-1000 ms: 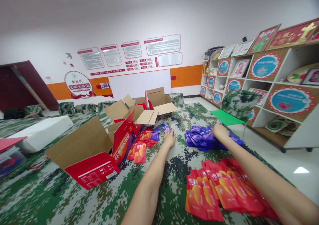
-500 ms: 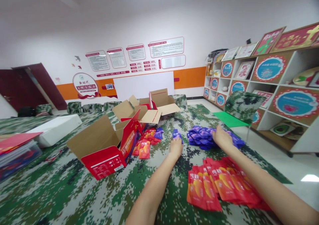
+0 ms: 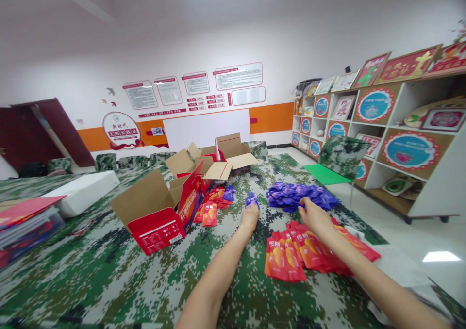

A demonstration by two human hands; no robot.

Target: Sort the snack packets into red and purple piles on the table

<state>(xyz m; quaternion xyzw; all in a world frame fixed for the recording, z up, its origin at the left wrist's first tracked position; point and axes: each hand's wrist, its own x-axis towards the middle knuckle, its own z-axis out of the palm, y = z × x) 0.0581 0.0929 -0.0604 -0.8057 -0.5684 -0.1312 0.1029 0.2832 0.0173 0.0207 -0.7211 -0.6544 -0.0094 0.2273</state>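
My left hand (image 3: 250, 216) is closed round the near end of a purple pouch (image 3: 251, 198), whose printed end points away from me. To the right lies a heap of purple pouches (image 3: 291, 195). At its near edge is my right hand (image 3: 316, 218), its fingers bent together against the heap; what they grip, if anything, is hidden. Under my right forearm spreads a pile of red-orange pouches (image 3: 287, 258), overlapping in a row. Beyond my left hand, a smaller group of red-orange pouches (image 3: 210, 213) lies beside the boxes, with some purple among them.
An opened red carton (image 3: 156, 232) stands left, with more open cartons (image 3: 233, 149) behind it. Farther left are a white foam box (image 3: 83, 193) and a clear plastic bin (image 3: 32, 237). A camouflage cloth (image 3: 120, 290) covers the table; whitish plastic (image 3: 404, 271) lies at its right.
My right hand has moved left and nearer to me, from the top of the purple heap to its near edge. My left hand keeps the purple pouch. The view has turned slightly right.
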